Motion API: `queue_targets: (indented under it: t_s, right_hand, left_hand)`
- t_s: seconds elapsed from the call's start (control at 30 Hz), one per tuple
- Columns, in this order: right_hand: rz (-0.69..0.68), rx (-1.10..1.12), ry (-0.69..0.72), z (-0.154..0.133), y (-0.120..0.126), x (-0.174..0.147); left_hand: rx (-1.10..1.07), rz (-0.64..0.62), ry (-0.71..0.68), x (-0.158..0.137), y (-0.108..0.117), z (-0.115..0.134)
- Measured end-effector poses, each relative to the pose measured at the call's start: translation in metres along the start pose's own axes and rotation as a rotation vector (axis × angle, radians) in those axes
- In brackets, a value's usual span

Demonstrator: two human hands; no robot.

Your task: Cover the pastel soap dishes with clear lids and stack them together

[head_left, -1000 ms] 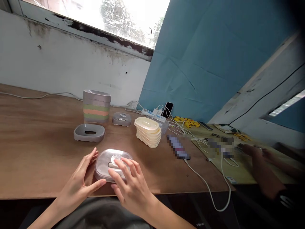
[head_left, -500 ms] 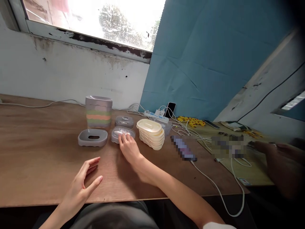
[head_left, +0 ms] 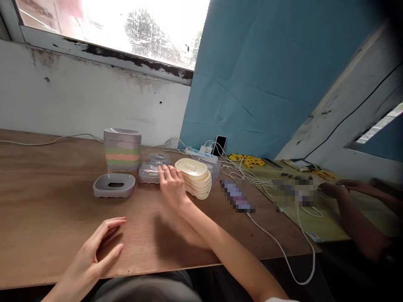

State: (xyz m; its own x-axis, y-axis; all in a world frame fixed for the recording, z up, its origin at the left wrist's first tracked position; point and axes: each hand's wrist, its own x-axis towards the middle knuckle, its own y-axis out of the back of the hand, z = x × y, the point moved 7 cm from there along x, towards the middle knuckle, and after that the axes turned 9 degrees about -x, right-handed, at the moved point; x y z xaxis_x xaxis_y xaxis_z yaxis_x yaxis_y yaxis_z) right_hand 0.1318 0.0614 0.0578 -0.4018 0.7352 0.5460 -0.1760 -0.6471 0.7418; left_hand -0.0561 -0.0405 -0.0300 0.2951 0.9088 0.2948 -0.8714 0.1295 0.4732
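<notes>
My right hand (head_left: 172, 183) is stretched over the table, fingers loosely extended, between a clear-topped oval piece (head_left: 148, 173) and a stack of cream oval plastic pieces (head_left: 201, 184). Its fingertips overlap the edges of both in view; whether they touch cannot be told. A second clear-topped piece (head_left: 157, 158) lies just behind. My left hand (head_left: 98, 247) hovers near the front edge, thumb and fingers apart, holding nothing. Beyond it sits a grey oval tray (head_left: 115, 192) with a slot in its base. Behind that tray stands a tall stack of grey, green and orange oval pieces (head_left: 122, 144).
More clear plastic pieces (head_left: 214, 168) lie behind the cream stack, beside a white power strip (head_left: 201, 153) with tangled cables. A dark phone (head_left: 219, 146) leans near the wall; a blurred phone (head_left: 236, 197) is charging. Another person's hands (head_left: 336, 191) are at the right.
My right hand has moved right, off the clear-topped piece and toward the cream stack. My left hand stays open near the front edge. The camera view has shifted slightly.
</notes>
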Motion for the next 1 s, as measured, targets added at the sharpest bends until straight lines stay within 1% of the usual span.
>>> queue_targets:
  t_s: [0.07,0.13,0.17,0.2,0.27,0.37,0.5,0.57,0.63,0.7,0.73,0.8,0.87,0.93,1.0]
  right_hand:
    - [-0.001,-0.011,-0.095,0.031,0.014,-0.005]
    - [-0.008,-0.014,-0.186,0.063,0.023,-0.012]
    - [-0.014,-0.010,-0.215,0.076,0.025,-0.016]
    - [-0.020,-0.003,-0.234,0.086,0.026,-0.021]
    - [-0.027,0.009,-0.254,0.100,0.024,-0.029]
    - [-0.015,0.027,-0.267,0.107,0.019,-0.038]
    - [0.035,0.060,-0.278,0.109,0.016,-0.041]
    - [0.089,0.083,-0.280,0.108,0.021,-0.043]
    - [0.199,0.136,-0.251,0.100,0.034,-0.048]
    - [0.316,0.233,-0.198,0.086,0.049,-0.060]
    - [0.347,0.305,-0.171,0.077,0.055,-0.067]
    - [0.333,0.478,-0.126,0.056,0.060,-0.082]
    - [0.279,0.658,-0.090,0.035,0.058,-0.098]
    - [0.215,0.791,-0.057,0.017,0.051,-0.112]
    - [0.121,0.886,-0.020,0.004,0.042,-0.121]
  left_hand:
    - [0.179,-0.036,-0.142,0.009,0.009,0.009]
    - [0.433,-0.066,-0.301,0.025,0.020,0.017]
    - [0.550,-0.084,-0.356,0.035,0.026,0.019]
    - [0.639,-0.082,-0.381,0.046,0.032,0.020]
    - [0.772,-0.056,-0.378,0.070,0.045,0.019]
    - [0.911,-0.035,-0.299,0.097,0.054,0.011]
    - [0.982,-0.036,-0.233,0.109,0.052,0.000]
    - [0.995,-0.028,-0.225,0.109,0.052,-0.001]
    - [0.998,-0.006,-0.231,0.107,0.055,0.005]
    - [0.993,0.031,-0.246,0.102,0.058,0.020]
    - [0.989,0.049,-0.254,0.099,0.058,0.029]
    - [0.964,0.085,-0.286,0.089,0.055,0.051]
    - [0.894,0.133,-0.361,0.075,0.045,0.074]
    - [0.773,0.166,-0.473,0.057,0.029,0.092]
    - [0.663,0.125,-0.550,0.042,0.008,0.099]
